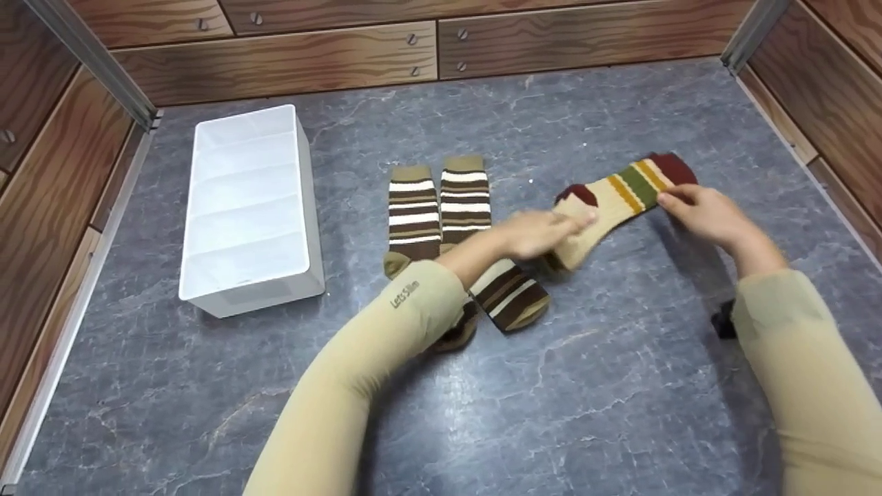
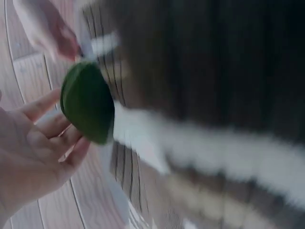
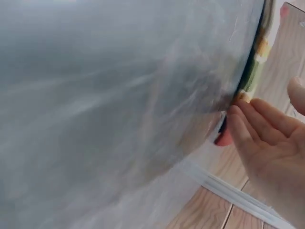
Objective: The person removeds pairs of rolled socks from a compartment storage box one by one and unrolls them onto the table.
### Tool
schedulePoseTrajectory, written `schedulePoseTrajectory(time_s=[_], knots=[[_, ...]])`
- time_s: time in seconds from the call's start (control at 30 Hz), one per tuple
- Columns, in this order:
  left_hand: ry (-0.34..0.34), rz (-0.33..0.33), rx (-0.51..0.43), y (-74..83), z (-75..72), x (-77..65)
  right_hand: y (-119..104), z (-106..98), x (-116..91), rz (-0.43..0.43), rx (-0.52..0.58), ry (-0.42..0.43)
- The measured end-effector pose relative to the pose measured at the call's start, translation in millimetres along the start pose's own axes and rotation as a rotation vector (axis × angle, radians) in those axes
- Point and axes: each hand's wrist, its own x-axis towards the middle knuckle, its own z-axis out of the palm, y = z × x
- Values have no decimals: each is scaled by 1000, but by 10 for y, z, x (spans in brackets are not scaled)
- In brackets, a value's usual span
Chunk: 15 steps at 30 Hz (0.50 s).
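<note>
A cream sock (image 1: 606, 196) with green and mustard bands and maroon patches lies slantwise at the right. My left hand (image 1: 541, 234) is at its lower left end, fingers extended; the left wrist view shows this palm (image 2: 35, 152) beside a dark green part of a sock (image 2: 88, 102). At the maroon end, the fingertips of my right hand (image 1: 706, 213) touch the sock's edge. Its fingers are fairly straight and the thumb stands apart in the right wrist view. Two brown-and-white striped socks (image 1: 413, 213) lie side by side, partly hidden under my left forearm.
To the left stands a white box (image 1: 313, 255) divided into several compartments. Wood-patterned panels (image 1: 275, 65) border the grey marbled surface (image 1: 586, 413) at the back and both sides. A small black object (image 1: 723, 320) shows beside the right sleeve.
</note>
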Motion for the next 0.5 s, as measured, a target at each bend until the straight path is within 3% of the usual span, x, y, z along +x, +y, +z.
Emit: schedulePoseTrajectory(time_s=[0.17, 0.27, 0.37, 0.5], knots=[[-173, 106, -208, 115, 182, -135, -181, 59, 257, -6, 86, -62], [-254, 117, -262, 204, 294, -196, -300, 111, 380, -17, 137, -103], [-281, 100, -295, 292, 411, -237, -424, 168, 481, -40, 163, -139], [-242, 109, -279, 384, 567, -251, -581, 229, 587, -87, 152, -171]])
